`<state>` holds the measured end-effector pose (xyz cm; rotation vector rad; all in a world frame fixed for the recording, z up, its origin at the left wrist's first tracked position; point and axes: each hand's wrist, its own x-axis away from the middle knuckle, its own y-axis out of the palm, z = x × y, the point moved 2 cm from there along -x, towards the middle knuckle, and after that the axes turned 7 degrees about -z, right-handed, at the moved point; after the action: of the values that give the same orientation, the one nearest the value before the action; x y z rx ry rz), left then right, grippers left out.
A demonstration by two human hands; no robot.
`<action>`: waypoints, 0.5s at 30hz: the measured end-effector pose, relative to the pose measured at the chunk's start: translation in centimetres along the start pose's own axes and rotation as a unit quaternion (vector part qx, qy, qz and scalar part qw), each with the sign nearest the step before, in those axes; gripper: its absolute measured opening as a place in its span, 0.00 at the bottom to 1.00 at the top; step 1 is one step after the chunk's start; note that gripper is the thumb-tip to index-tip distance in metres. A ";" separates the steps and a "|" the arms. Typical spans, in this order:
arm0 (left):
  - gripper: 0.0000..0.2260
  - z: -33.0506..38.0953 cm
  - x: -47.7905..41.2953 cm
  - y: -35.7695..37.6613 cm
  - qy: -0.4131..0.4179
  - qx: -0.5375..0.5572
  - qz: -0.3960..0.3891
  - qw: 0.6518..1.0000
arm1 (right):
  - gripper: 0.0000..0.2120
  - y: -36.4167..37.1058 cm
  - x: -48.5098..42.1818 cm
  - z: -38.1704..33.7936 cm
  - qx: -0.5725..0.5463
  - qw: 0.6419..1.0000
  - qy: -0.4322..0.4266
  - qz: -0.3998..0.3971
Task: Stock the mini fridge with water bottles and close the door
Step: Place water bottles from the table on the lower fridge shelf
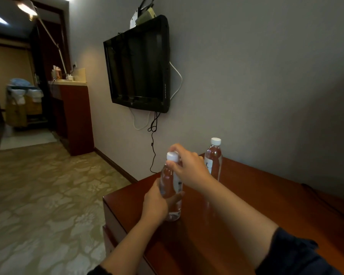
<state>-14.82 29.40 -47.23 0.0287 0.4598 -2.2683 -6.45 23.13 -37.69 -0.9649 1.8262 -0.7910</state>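
Two clear water bottles with white caps stand upright on a reddish wooden desk (246, 205). My left hand (155, 203) grips the lower body of the near bottle (172, 181). My right hand (187, 165) holds that same bottle at its neck, fingers curled just under the cap. The second bottle (213, 157) stands alone behind my right hand, close to the wall. No fridge shows in this view.
A black TV (139, 66) hangs on the wall above the desk, with cables dangling below it. A wooden cabinet (75, 116) with a counter stands further left. Patterned carpet (38, 195) covers the floor; a housekeeping cart (22, 104) sits in the hallway.
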 end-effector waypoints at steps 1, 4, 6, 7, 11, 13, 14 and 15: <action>0.22 0.1 0.5 0.3 0.002 0.003 -0.004 1.000 | 0.11 -0.2 0.6 0.0 0.002 1.000 -0.006 0.000; 0.21 0.8 2.7 1.0 0.018 -0.016 -0.018 1.000 | 0.10 -1.3 3.0 -0.3 -0.007 1.000 -0.007 0.004; 0.21 1.1 4.1 1.5 0.020 -0.025 -0.025 0.999 | 0.09 -2.2 4.9 -0.6 -0.009 1.000 -0.005 0.001; 0.22 1.3 4.8 1.9 0.020 -0.031 -0.030 0.999 | 0.09 -2.7 5.9 -0.8 -0.007 1.000 -0.005 0.000; 0.22 2.4 8.1 3.5 0.035 -0.060 -0.050 0.996 | 0.09 -4.7 10.1 -1.4 0.008 1.000 0.005 0.005; 0.21 3.1 9.6 4.4 0.040 -0.067 -0.069 0.995 | 0.09 -5.8 12.3 -1.4 0.013 1.000 0.010 0.014; 0.21 3.5 10.3 4.9 0.042 -0.077 -0.076 0.993 | 0.09 -6.3 13.3 -1.3 0.013 1.000 0.016 0.018; 0.21 3.8 10.8 5.5 0.047 -0.089 -0.080 0.992 | 0.08 -6.9 14.3 -1.0 0.009 0.999 0.024 0.023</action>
<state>-17.69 17.03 -47.24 0.0090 0.7357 -2.3809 -9.62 7.50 -37.55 -0.8970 1.8725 -0.8069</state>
